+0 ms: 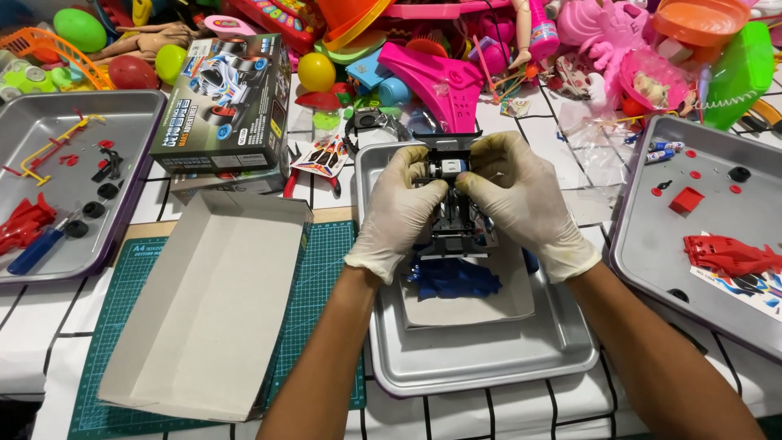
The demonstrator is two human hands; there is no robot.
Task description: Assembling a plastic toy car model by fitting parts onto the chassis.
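**Both gloved hands pinch a small black toy-car chassis above the middle tray**

The chassis (450, 200) sits between the two hands, held just above the middle tray (489, 358), a little toward 12 o'clock of the tray's centre. The left hand (401, 213) closes on it from 9 o'clock and the right hand (515, 202) from 3 o'clock; thumbs and forefingers of both are pressed together on the top end, where a small blue-and-white part shows. Both wear pale gloves.

The chassis looks like thin moulded plastic: probably light, stiff along its length, yet easy to snap at its narrow ribs and clips. The safer hold appears to be on the long side rails, not on the small fitted part at the top. The gloves may cut down feel on such small pieces, so a light, even pinch seems wise.

At 6 o'clock of the chassis, blue parts (453, 279) lie on a white sheet (505, 305) in the tray. At 9 o'clock, an open box lid (213, 305) rests on a green mat (326, 261), and the printed box (224, 104) stands at 10 o'clock. The left tray (122, 110) holds red parts, black wheels and a screwdriver (37, 248). The right tray (652, 261), at 3 o'clock, holds a red shell (727, 254). Toys are heaped at 12 o'clock.
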